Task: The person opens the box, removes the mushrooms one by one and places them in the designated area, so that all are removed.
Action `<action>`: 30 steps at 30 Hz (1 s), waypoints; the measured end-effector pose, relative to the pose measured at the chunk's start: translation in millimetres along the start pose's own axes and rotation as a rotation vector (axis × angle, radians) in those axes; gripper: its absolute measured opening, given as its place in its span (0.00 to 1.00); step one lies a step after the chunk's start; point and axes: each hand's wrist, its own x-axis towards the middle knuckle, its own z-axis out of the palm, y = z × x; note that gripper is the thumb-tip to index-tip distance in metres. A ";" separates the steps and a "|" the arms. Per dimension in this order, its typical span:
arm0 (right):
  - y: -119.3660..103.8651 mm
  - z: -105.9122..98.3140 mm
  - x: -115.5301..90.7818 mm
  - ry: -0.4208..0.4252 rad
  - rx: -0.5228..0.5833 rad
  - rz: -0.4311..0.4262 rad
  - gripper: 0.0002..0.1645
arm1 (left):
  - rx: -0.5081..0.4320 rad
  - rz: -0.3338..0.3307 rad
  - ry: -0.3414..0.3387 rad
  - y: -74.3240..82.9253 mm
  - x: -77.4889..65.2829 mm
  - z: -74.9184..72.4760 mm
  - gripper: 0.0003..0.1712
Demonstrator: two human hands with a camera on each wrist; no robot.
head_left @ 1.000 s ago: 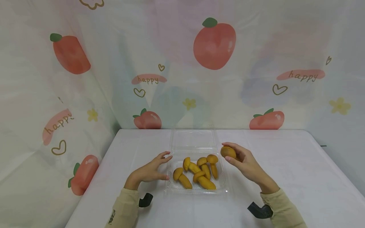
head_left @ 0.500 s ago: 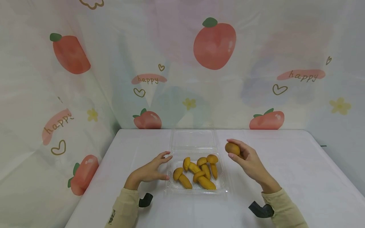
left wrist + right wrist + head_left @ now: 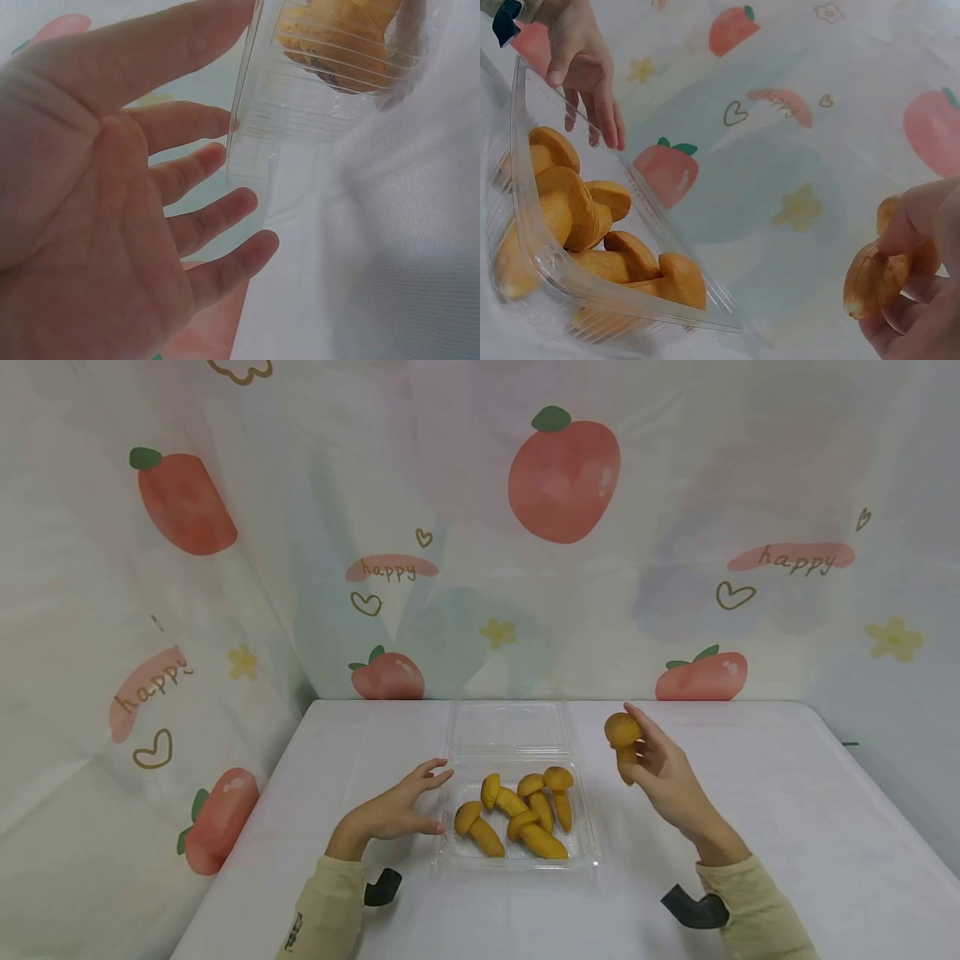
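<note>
A yellow-brown mushroom (image 3: 622,731) is pinched in my right hand (image 3: 678,793), raised to the right of the clear plastic clamshell box (image 3: 517,866). Its cap points up and its stem down in the head view; the right wrist view shows the stem end of the mushroom (image 3: 871,285) between thumb and fingers. Several similar mushrooms lie in the box, among them one at the left (image 3: 480,828) and one at the back right (image 3: 558,779). My left hand (image 3: 393,810) is at the box's left side, fingers spread; in the left wrist view its thumb and forefinger touch the rim (image 3: 238,105).
The box's lid (image 3: 510,727) is folded back towards the far edge of the white-covered table (image 3: 787,777). A printed fabric backdrop (image 3: 465,485) rises behind the table and along the left. Black straps (image 3: 695,908) stick out at both wrists.
My right hand has moved up and to the right, away from the box, turning the mushroom so that its stem shows. The left hand and the box have stayed put.
</note>
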 end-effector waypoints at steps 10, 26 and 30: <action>6.8 -2.6 -0.5 0.059 -0.084 0.006 0.41 | 0.013 0.002 0.003 0.4 -0.6 0.3 0.48; 31.5 -8.0 -1.6 0.047 -0.142 0.104 0.42 | 0.006 0.010 0.014 -0.2 -1.1 -0.9 0.48; 38.5 -10.1 -2.1 0.030 -0.141 0.113 0.42 | 0.013 0.010 0.013 -1.3 0.5 -1.1 0.48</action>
